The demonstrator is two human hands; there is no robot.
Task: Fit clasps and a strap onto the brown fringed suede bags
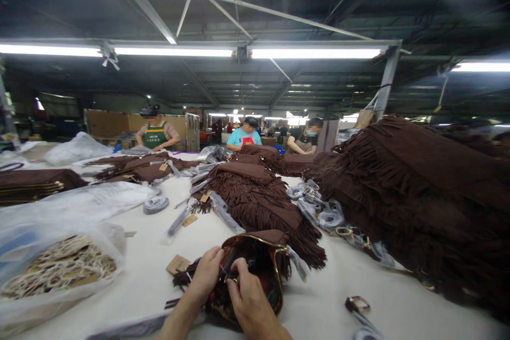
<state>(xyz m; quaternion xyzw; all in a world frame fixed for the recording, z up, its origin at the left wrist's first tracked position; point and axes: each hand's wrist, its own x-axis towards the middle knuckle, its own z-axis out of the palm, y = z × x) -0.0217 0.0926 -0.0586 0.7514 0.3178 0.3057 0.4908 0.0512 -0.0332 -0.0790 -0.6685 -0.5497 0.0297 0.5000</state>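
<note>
A dark brown fringed bag (pixel 261 255) lies on the table in front of me, its gold-zippered mouth spread wide and the dark patterned lining showing. My left hand (pixel 207 272) is closed on the bag's left edge, a thin pale strip by its fingers. Inside the mouth, my right hand (pixel 250 300) has thumb and forefinger pinched together; whatever is between them is too small to make out. A kraft paper tag (pixel 178 264) sits left of the bag. Beyond it is a stack of brown fringed bags (pixel 255 191).
Plastic-wrapped straps (pixel 330 217) run beside a tall pile of brown fringed pieces (pixel 418 186) on the right. A clear bag of corded tags (pixel 64 265) stands at left, near plastic sheeting (pixel 79 202). A strap with a gold clasp (pixel 358 304) lies front right. Several people work across the table.
</note>
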